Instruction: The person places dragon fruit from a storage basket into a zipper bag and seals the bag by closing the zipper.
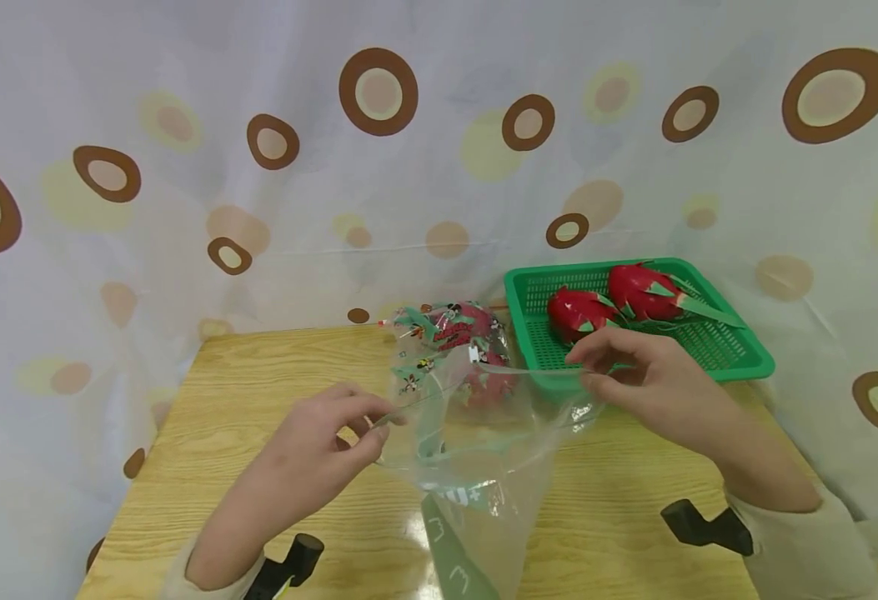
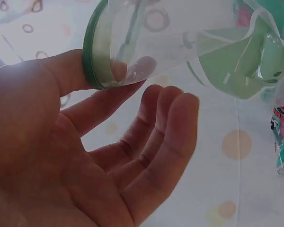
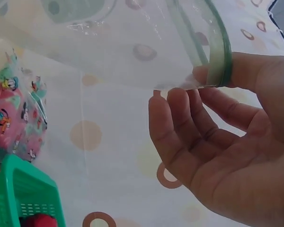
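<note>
A clear zip bag (image 1: 494, 475) with green printing hangs mouth-up between my hands, above the table. My left hand (image 1: 311, 446) pinches the left end of its rim between thumb and index finger, while the other fingers stay loosely bent, as the left wrist view shows. At the opposite end, my right hand (image 1: 652, 387) pinches the rim the same way. The bag's mouth is spread apart, and its lower end runs out of the head view. Close up, the rim has a green band (image 3: 221, 42) beside the right thumb.
Behind the bag lies a cartoon-printed clear bag (image 1: 454, 321) with red and green contents. A green plastic basket (image 1: 515, 317) stands at the back right, holding a red dragon fruit (image 1: 579, 312) and another dragon fruit (image 1: 641, 292). Patterned cloth (image 1: 439, 167) hangs behind the wooden table (image 1: 258, 375).
</note>
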`<state>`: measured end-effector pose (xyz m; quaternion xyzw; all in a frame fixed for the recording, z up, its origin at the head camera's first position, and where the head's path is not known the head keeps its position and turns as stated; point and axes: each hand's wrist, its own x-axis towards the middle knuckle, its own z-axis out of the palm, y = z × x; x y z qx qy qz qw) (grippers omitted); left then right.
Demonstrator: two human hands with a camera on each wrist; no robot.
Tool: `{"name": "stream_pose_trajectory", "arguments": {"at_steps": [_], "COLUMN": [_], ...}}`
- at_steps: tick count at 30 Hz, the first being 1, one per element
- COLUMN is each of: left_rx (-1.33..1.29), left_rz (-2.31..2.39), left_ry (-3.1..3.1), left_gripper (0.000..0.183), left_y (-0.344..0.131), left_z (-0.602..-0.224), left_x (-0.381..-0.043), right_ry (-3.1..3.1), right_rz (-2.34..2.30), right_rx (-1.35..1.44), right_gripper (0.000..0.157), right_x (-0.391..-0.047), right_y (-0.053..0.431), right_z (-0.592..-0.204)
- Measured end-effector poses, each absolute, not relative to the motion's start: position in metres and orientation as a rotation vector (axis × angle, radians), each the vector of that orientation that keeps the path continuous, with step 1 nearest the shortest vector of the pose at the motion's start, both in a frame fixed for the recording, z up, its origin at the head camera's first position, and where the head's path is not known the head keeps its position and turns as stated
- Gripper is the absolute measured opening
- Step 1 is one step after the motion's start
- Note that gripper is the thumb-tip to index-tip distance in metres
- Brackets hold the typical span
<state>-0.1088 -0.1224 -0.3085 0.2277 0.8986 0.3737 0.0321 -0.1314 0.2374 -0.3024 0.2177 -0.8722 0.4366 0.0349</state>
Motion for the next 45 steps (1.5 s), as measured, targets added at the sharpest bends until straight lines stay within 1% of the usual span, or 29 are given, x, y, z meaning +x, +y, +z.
{"name": "stream_pose_trajectory", "arguments": {"at_steps": [7, 12, 20, 25, 32, 35, 40, 45], "left_rx": [0.751, 0.663, 0.595, 0.593, 0.581, 0.575, 0.555, 0.549], "left_rz": [1.254, 1.406, 1.578, 1.590, 1.638, 1.651, 1.680, 1.695], "left_ry": [2.711, 2.631, 2.547, 2.549, 2.534, 2.536, 2.528, 2.514], "left_gripper": [0.010, 0.011, 0.013, 0.012, 0.012, 0.012, 0.011, 0.012], "left_y": [-0.106, -0.097, -0.087, -0.086, -0.086, -0.087, -0.087, -0.085], "left_z": [-0.313, -0.318, -0.328, -0.329, -0.330, -0.330, -0.329, -0.330], "left_x": [-0.116, -0.119, -0.123, -0.123, -0.123, -0.123, -0.122, -0.121], "right_ry": [-2.679, -2.677, -2.700, -2.679, -2.799, -2.826, -2.855, -2.935], "right_rz": [1.372, 1.362, 1.337, 1.265, 1.104, 1.041, 0.903, 0.786], "right_rx": [0.713, 0.721, 0.595, 0.479, 0.291, 0.278, 0.307, 0.325], "right_gripper": [0.015, 0.015, 0.018, 0.023, 0.035, 0.036, 0.032, 0.036], "right_x": [-0.132, -0.133, -0.140, -0.159, -0.187, -0.199, -0.221, -0.240], "right_y": [0.228, 0.227, 0.240, 0.257, 0.276, 0.280, 0.286, 0.291], "right_z": [-0.307, -0.307, -0.304, -0.312, -0.333, -0.342, -0.358, -0.372]}}
